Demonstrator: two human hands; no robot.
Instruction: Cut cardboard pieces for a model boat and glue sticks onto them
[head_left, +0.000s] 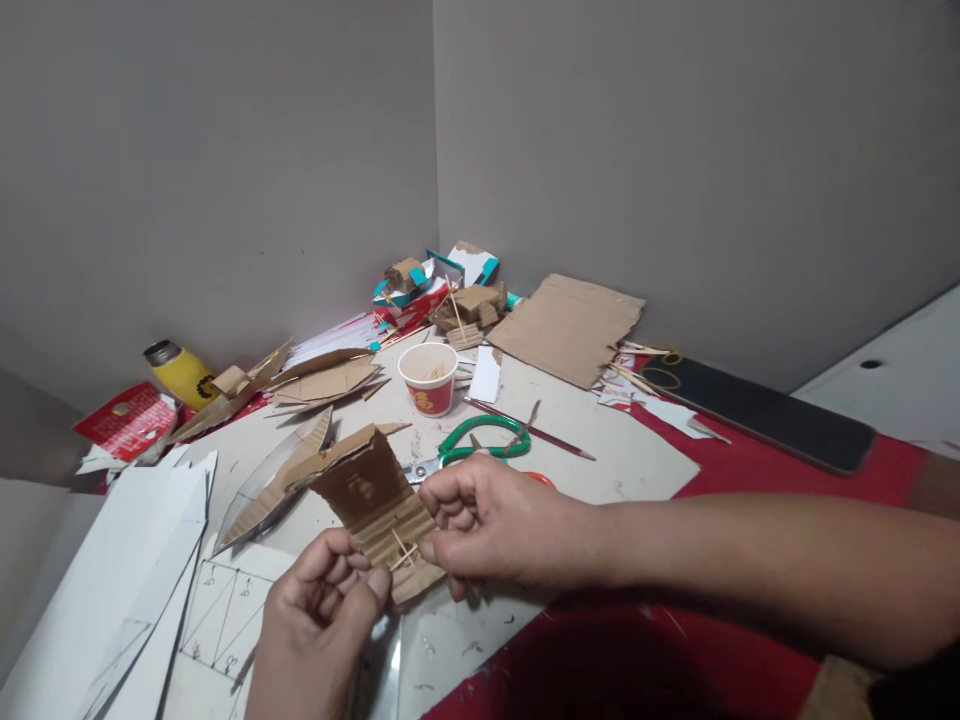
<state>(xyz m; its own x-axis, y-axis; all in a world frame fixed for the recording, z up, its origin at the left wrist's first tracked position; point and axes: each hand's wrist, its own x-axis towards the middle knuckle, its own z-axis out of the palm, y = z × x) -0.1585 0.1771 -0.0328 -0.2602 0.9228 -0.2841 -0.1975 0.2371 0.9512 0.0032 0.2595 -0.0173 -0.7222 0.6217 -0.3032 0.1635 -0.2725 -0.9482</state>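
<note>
My left hand (pixel 319 625) and my right hand (pixel 491 525) together hold a small folded piece of corrugated cardboard (pixel 375 500) above the table. The left thumb presses its lower edge. My right fingers pinch its right edge, where two thin toothpicks (pixel 403 553) cross on the ribbed surface. The cardboard's upper part bends away from me, with a small dark cutout in it.
Green-handled scissors (pixel 472 445), a thin brown stick (pixel 529 428) and a red-and-white paper cup (pixel 428 378) lie beyond the hands. Cardboard scraps (pixel 322 380), a flat cardboard sheet (pixel 566 328), a yellow bottle (pixel 180 372), white paper sheets (pixel 127 570) and a dark phone (pixel 757 410) surround them.
</note>
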